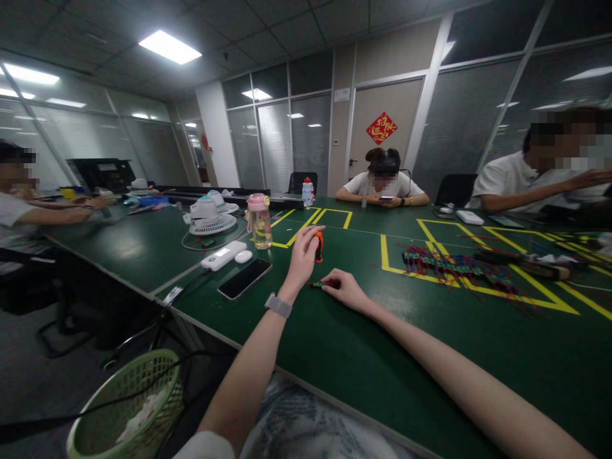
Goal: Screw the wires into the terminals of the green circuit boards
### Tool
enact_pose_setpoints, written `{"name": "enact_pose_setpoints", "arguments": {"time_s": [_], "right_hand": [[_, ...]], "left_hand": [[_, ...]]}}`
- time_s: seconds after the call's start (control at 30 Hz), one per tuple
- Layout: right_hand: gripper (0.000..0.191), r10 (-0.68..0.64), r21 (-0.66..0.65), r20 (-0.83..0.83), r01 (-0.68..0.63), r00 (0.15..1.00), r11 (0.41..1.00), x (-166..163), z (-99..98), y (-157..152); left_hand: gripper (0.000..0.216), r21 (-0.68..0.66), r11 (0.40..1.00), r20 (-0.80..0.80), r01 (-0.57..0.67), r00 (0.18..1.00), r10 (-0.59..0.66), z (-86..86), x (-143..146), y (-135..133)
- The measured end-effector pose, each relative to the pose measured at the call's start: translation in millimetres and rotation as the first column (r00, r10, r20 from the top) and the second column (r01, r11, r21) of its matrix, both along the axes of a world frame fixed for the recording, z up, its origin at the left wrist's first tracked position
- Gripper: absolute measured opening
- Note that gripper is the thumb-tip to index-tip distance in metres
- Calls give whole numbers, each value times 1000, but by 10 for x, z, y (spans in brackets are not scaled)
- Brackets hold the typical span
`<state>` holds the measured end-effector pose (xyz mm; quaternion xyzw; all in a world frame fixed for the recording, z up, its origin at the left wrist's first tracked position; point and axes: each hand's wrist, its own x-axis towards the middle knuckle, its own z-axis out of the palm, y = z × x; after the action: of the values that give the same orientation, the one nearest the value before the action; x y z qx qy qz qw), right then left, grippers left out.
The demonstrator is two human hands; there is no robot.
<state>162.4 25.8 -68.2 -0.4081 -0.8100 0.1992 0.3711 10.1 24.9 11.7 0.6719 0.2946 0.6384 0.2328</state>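
Note:
My left hand [302, 255], with a grey watch band on its wrist, is raised a little over the table. Its fingers are closed round a small orange-and-black object [319, 246] whose kind I cannot make out. Just to the right and lower, my right hand [345, 288] rests near the tabletop. Between its thumb and fingers it pinches a small green circuit board [317, 284] with thin red wires. The board lies on or close to the table below the orange object; I cannot tell whether the two touch.
Several wired circuit boards [444, 262] lie bunched on the green table [344, 357] inside yellow tape. Leftward are a phone [245, 278], a white power bank [224, 254], a pink-lidded bottle [259, 222] and a fan [210, 220]. A green basket [131, 401] stands below. Several people sit around.

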Motion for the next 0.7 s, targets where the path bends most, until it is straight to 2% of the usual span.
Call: {"name": "enact_pose_setpoints", "arguments": {"time_s": [0.1,0.17,0.27,0.33,0.4,0.47,0.6,0.63,0.7], "right_hand": [[14,-1,-1,7,1,1000,1000,6,-6,8],[14,-3,0,5,3,1000,1000,10,-3,10],[14,-7,-3,2,7,1000,1000,10,11,5],[14,-8,-7,3,8,1000,1000,6,20,-1],[14,-9,-12,4,9,1000,1000,4,24,-5],[14,-11,-12,3,11,1000,1000,3,23,-7],[14,-9,-6,6,10,1000,1000,3,20,-12],[14,-9,-5,8,9,1000,1000,2,22,-15],[14,-6,-7,15,6,1000,1000,0,27,-21]], "left_hand": [[29,-87,984,72,156,986,-150,12,7,-2],[26,-89,991,60,105,993,-100,12,5,-10],[23,0,998,1,-65,998,65,3,-4,-16],[26,18,999,16,-35,999,35,-2,-6,-12],[31,-28,995,64,91,994,-89,-2,-5,-6],[31,-79,986,85,147,986,-140,3,-5,-3],[23,-18,998,17,-56,998,57,16,-13,-9],[22,1,997,4,-74,997,74,20,-13,-12],[27,-8,1000,23,-10,1000,10,24,-5,-15]]}}
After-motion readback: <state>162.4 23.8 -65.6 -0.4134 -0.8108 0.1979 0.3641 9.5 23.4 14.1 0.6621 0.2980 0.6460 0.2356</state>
